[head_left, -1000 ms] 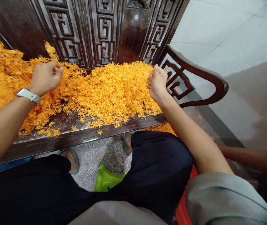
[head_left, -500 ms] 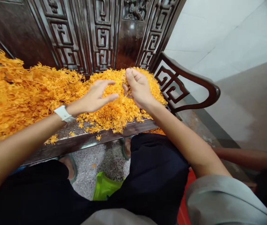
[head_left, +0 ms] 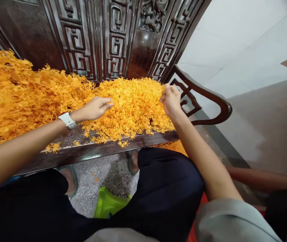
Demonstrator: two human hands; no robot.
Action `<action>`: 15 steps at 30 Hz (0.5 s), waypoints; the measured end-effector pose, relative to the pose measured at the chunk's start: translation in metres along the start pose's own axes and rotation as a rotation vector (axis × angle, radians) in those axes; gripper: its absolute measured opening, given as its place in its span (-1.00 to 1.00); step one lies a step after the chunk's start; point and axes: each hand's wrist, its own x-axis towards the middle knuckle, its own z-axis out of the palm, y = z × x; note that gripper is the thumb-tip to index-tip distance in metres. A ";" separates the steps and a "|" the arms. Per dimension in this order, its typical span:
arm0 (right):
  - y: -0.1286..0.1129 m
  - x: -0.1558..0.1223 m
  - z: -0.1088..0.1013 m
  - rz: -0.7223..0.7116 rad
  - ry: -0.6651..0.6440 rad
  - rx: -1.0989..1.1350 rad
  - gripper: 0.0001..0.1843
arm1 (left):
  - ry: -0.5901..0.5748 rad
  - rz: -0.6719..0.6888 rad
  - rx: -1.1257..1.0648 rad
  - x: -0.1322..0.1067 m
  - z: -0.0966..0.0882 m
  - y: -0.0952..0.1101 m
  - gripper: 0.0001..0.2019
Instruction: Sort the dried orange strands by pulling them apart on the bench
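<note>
Small orange branched pieces form a loose heap (head_left: 135, 107) on the dark wooden bench (head_left: 80, 153). Over its left part is my left hand (head_left: 96, 108), with thumb and fingers pressed together in a pinch; whatever is between the tips is too small to make out. My right hand (head_left: 171, 101) is closed above the heap's right end, close to the carved armrest (head_left: 219, 104). Its fingers are curled, and I cannot see what they hold, if anything. Another, larger pile of stringy orange pieces (head_left: 32, 97) spreads to the left behind my left forearm.
A carved wooden backrest (head_left: 95, 40) rises behind the heap. Below the bench are a bright green plastic item (head_left: 110, 203) and more orange pieces (head_left: 173, 146). Another person's arm (head_left: 261, 179) shows at the right. A pale wall (head_left: 239, 43) stands beyond the armrest.
My hands have moved apart: the right one went right and slightly down in view, the left a little left. My left thumb and fingers, spread before, have come together.
</note>
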 end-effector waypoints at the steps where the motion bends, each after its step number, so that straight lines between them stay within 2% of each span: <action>1: 0.001 -0.007 0.006 -0.035 -0.054 -0.109 -0.28 | 0.010 -0.005 -0.005 0.000 0.001 -0.002 -0.66; 3: -0.005 -0.025 0.023 -0.138 -0.146 -0.326 -0.12 | 0.000 -0.012 -0.006 0.000 0.003 -0.001 -0.68; 5: -0.019 -0.046 0.042 -0.225 -0.273 -0.409 -0.06 | -0.027 -0.011 0.013 0.000 0.005 0.004 -0.68; 8: -0.047 -0.074 0.065 -0.247 -0.602 -0.255 -0.16 | -0.082 0.014 0.080 0.000 0.008 0.013 -0.69; 10: -0.067 -0.087 0.074 -0.307 -0.746 -0.193 -0.22 | -0.110 0.028 0.122 -0.002 0.007 0.019 -0.69; 12: -0.086 -0.097 0.078 -0.435 -0.722 -0.212 -0.26 | -0.133 0.041 0.121 -0.003 0.004 0.026 -0.70; 15: -0.108 -0.114 0.071 -0.537 -0.536 -0.237 -0.37 | -0.093 0.076 0.082 0.001 -0.006 0.039 -0.75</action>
